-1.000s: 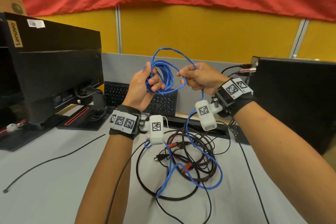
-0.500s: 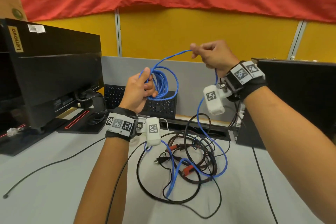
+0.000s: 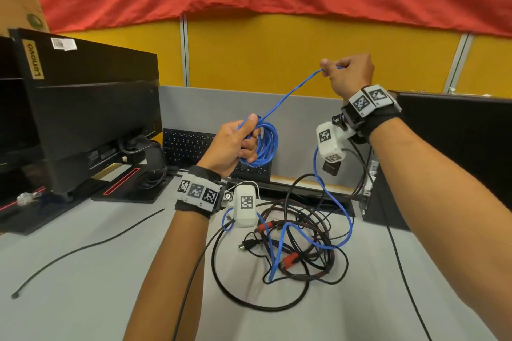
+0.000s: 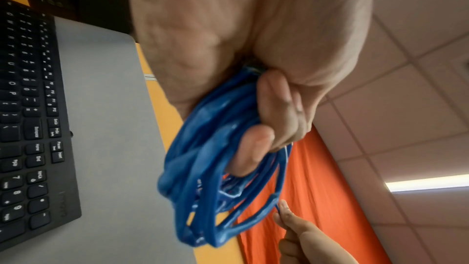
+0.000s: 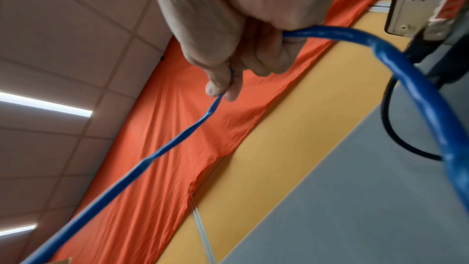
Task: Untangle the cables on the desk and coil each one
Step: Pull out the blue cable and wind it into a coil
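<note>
Head view shows both hands raised over the grey table (image 3: 83,299), in the middle of the frame. The left hand (image 3: 231,145) grips a bundle of loops of the blue cable (image 3: 266,141); its thumb lies on top and its fingers curl through the loops. From this bundle one straight piece of the cable runs up and to the right to the right hand (image 3: 346,75), which pinches it between thumb and fingers, higher than the left hand. Behind the right hand the cable hangs down and goes into the pile of cables (image 3: 299,246) on the table, in the lower middle of the frame. This pile has black cables and one dark cable with red plugs, all crossing each other. One thin black cable (image 3: 83,246) lies alone at the lower left. A black keyboard (image 3: 188,144) stands behind the left hand, and a black monitor (image 3: 91,108) is at the left.

Left wrist view shows the fingertips (image 4: 253,148) pressing the blue loops against the palm.
</note>
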`<action>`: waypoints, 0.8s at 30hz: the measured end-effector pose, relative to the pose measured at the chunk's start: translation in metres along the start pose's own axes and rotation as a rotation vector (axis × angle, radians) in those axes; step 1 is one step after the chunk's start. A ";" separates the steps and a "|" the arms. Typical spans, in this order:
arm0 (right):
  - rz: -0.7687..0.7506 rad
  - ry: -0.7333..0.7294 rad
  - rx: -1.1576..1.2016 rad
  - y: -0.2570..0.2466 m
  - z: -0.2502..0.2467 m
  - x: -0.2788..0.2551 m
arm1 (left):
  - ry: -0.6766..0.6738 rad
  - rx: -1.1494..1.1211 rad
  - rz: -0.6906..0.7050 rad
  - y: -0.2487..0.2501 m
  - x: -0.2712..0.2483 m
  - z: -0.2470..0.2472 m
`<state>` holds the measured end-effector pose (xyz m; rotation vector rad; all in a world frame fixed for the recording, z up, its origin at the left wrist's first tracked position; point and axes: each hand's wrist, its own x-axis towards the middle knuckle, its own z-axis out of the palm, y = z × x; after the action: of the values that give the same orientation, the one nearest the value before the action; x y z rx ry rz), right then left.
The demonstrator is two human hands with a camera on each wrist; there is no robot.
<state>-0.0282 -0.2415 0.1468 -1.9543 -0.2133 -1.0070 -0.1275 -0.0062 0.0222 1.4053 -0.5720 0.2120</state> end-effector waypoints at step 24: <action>-0.684 -1.185 -0.318 -0.028 0.035 -0.127 | 0.223 0.653 0.058 -0.001 0.005 -0.008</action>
<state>-0.1050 -0.1691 0.0638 -2.6268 -1.5196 -0.1043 -0.1209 0.0007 0.0232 1.9612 -0.3681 0.6359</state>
